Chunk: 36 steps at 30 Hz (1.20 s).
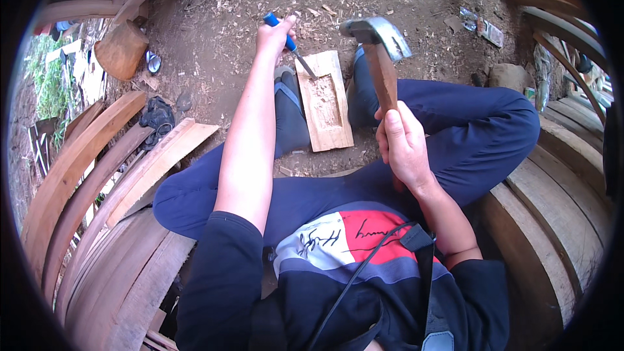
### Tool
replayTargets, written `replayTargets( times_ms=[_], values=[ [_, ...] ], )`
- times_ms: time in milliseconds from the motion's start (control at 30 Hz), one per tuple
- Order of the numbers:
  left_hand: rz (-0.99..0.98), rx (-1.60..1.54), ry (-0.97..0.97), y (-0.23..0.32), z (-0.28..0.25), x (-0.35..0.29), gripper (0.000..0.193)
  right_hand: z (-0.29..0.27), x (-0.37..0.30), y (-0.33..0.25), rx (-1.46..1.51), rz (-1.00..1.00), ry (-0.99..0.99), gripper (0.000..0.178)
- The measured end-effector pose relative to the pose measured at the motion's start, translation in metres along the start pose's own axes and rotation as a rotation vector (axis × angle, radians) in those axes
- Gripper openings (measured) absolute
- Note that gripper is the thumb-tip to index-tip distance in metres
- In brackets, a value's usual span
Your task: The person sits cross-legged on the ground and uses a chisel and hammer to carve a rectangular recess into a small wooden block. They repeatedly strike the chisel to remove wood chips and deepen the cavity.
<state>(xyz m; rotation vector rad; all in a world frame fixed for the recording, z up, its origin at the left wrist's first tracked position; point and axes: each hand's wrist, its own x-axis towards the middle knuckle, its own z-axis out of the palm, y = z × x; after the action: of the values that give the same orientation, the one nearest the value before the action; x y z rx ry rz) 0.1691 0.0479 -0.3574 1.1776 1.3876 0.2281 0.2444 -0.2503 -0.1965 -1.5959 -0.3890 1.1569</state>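
My left hand point(275, 38) is closed round the blue handle of a chisel point(302, 60), whose blade slants down to the far part of a wooden block point(311, 117). The block lies on the ground between my feet, with a rectangular recess cut in its top and loose shavings point(323, 99) in it. My right hand point(404, 143) grips the wooden handle of a claw hammer point(382, 68). The hammer's metal head is raised to the right of the chisel, apart from it.
Stacked boards point(140, 273) lie at my left, and more planks point(552, 221) at my right. A wood stump point(122, 49) stands at the far left. Wood chips litter the dirt ground point(221, 6). A crumpled plastic packet point(489, 32) lies at the far right.
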Motion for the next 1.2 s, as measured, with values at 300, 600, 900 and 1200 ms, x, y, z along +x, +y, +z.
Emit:
replayTargets(
  times_ms=[300,600,900,1200],
  values=[
    [-0.026,-0.438,-0.066,-0.043,-0.050,-0.028,0.035,0.006,0.006,0.004,0.038,0.090,0.042,0.030],
    [0.232,-0.164,-0.001,-0.035,-0.027,-0.056,0.035,0.018,0.003,0.003,-0.065,0.067,-0.043,0.033],
    [0.379,-0.041,0.034,-0.048,-0.015,-0.053,0.033,0.015,0.003,0.005,-0.077,0.089,0.000,0.034],
    [0.419,0.026,0.078,-0.050,-0.011,-0.053,0.035,0.018,0.004,0.005,-0.084,0.099,0.001,0.034]
  ],
)
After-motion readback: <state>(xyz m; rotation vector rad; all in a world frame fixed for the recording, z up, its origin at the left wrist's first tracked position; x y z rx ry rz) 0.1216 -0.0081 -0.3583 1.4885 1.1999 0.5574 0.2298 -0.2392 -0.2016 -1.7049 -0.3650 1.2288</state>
